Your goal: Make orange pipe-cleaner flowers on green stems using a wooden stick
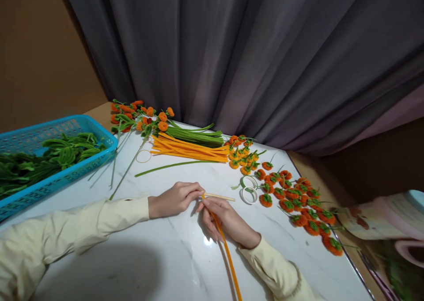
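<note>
Orange pipe cleaner [228, 252] crosses right hand [228, 221]; left hand [175, 198] apparently pinches stick [220, 197].

No text, label, brand, number or sign can be read anywhere in the view.
</note>
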Available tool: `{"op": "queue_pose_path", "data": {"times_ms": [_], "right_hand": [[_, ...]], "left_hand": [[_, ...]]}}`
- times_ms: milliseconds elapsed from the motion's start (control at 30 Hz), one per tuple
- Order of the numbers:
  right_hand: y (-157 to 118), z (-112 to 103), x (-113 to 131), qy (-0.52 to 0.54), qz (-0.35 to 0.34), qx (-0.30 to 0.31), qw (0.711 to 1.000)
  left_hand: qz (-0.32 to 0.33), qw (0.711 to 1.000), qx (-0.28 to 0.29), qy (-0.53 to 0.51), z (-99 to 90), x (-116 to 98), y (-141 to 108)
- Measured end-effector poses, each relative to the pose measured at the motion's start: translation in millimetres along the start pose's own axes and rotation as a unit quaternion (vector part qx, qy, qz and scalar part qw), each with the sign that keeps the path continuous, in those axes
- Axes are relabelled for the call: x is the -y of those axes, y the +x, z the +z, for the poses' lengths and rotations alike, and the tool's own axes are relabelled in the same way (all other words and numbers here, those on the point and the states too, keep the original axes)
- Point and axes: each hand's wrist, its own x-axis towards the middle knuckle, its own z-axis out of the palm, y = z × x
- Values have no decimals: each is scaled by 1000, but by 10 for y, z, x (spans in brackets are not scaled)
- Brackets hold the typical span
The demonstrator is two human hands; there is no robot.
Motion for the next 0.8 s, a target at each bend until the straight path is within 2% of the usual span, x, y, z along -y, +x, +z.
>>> {"op": "queue_pose_path", "data": {"times_ms": [333,800], "right_hand": [[-5,-19,9,4,-3,13,1000],[-11,-2,32,13,9,8,1000]], "left_hand": [[7,999,-18,27,7,0,9],[-7,1000,-5,13,-2,-5,6]]}}
